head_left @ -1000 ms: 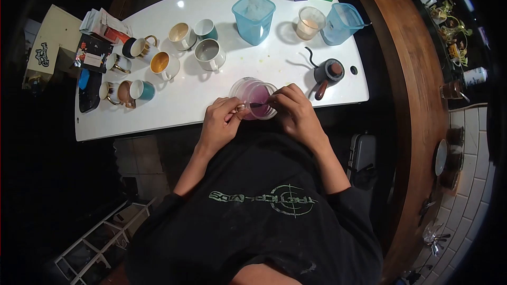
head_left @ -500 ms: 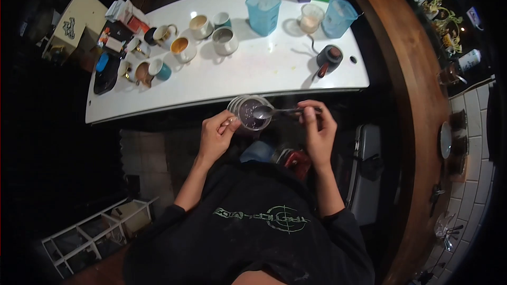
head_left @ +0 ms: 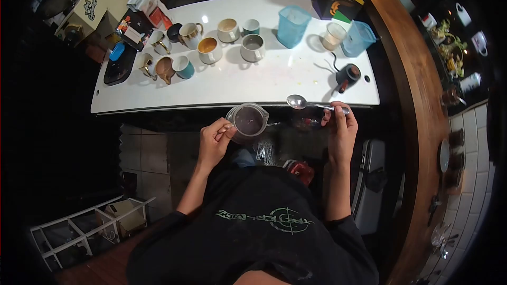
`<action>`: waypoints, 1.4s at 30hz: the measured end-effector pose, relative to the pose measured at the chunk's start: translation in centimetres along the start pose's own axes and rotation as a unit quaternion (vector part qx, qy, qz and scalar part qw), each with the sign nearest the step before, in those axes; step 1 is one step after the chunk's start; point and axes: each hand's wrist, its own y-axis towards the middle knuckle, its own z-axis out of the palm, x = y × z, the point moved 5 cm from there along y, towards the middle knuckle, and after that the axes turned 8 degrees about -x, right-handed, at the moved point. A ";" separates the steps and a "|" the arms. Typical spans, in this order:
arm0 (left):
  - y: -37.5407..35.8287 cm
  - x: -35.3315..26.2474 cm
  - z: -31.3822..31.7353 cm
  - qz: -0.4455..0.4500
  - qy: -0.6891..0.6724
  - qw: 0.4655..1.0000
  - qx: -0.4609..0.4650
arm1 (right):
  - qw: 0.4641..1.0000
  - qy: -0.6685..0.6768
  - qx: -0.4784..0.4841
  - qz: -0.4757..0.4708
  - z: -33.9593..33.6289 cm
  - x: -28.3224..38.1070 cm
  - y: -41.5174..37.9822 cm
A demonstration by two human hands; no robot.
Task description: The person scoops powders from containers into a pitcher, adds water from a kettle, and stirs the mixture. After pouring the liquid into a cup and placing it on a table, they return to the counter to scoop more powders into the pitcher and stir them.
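- Head view: a clear glass pitcher (head_left: 264, 118) with a pouring lip is held just off the near edge of the bench, nearer the person's body.
- Dark purplish liquid (head_left: 248, 121) is inside it.
- The left hand (head_left: 215, 137) grips the pitcher at its left side, fingers curled and thumb pressed in.
- The right hand (head_left: 342, 124) pinches a metal spoon (head_left: 297, 102) by the handle; the spoon's bowl points left, apart from the pitcher and near the bench edge.
- Beyond them stretches the white bench (head_left: 264, 87).
- On its right part stands a dark gooseneck kettle (head_left: 349, 75), its spout toward the far side.
- Behind the kettle are a clear cup (head_left: 334, 38) with pale contents and a translucent blue container (head_left: 357, 39), with a second blue container (head_left: 293, 27) farther left.
- Left of these is a group of mugs, among them a grey-lined mug (head_left: 252, 48), an orange-lined mug (head_left: 209, 51) and a teal-sided cup (head_left: 183, 67).
- At the left end lies a black tray (head_left: 120, 69).
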 end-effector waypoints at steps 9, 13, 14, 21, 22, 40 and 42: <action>6.1 4.3 -6.2 -0.037 -0.011 0.999 0.004 | 0.999 -0.026 0.031 -0.035 10.4 -6.1 9.4; 8.8 5.4 -8.1 -0.026 -0.041 0.999 -0.007 | 0.996 -0.072 0.031 -0.050 13.7 -8.6 12.2; 9.3 5.6 -8.5 -0.021 -0.030 0.999 -0.004 | 0.993 -0.104 0.027 -0.058 14.3 -8.9 12.6; 11.7 8.0 -9.7 -0.061 -0.055 0.996 0.036 | 0.965 -0.244 0.042 -0.091 17.1 -11.0 14.0; 12.0 8.1 -9.7 -0.058 -0.074 0.995 0.026 | 0.959 -0.265 0.048 -0.090 17.3 -11.5 14.2; 14.0 8.3 -11.1 -0.084 -0.070 0.993 0.035 | 0.948 -0.302 0.070 -0.072 17.7 -15.2 16.1; 14.2 8.3 -11.0 -0.093 -0.066 0.993 0.041 | 0.948 -0.303 0.071 -0.063 17.8 -15.1 16.1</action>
